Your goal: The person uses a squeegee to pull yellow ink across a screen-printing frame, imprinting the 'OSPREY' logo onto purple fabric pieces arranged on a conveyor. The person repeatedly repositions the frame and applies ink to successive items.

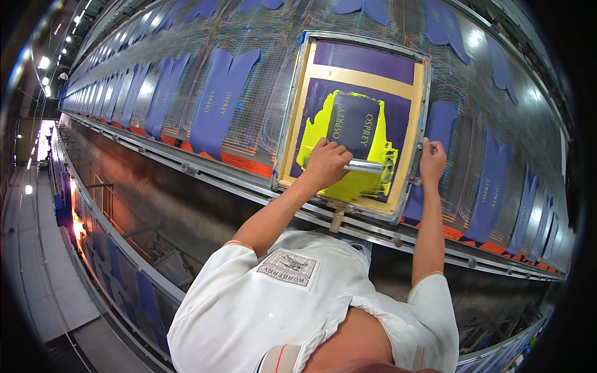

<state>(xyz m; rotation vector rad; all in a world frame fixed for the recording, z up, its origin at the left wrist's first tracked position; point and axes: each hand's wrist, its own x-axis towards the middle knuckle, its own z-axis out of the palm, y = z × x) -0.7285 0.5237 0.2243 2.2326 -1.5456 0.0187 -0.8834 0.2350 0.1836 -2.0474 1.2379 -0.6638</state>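
Lettered purple pieces (pixel 224 99) on the worktop (pixel 270 84) either side of the framed screen (pixel 364 82) already look printed; yellow ink (pixel 318 126) gathers toward its near end, suggesting this pull is nearly done. The left hand (pixel 328 163), knuckles up, wraps the squeegee (pixel 367 166); the right hand (pixel 433 160), well apart, curls at the screen's right edge, its grip unclear.

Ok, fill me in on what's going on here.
A person is working at a frame on a long table. Their left hand grips a silver bar over the frame, where bright yellow paste surrounds a dark patch. Their right hand is at the frame's right edge; whether it grips is unclear. Purple pieces lie along the table on both sides.
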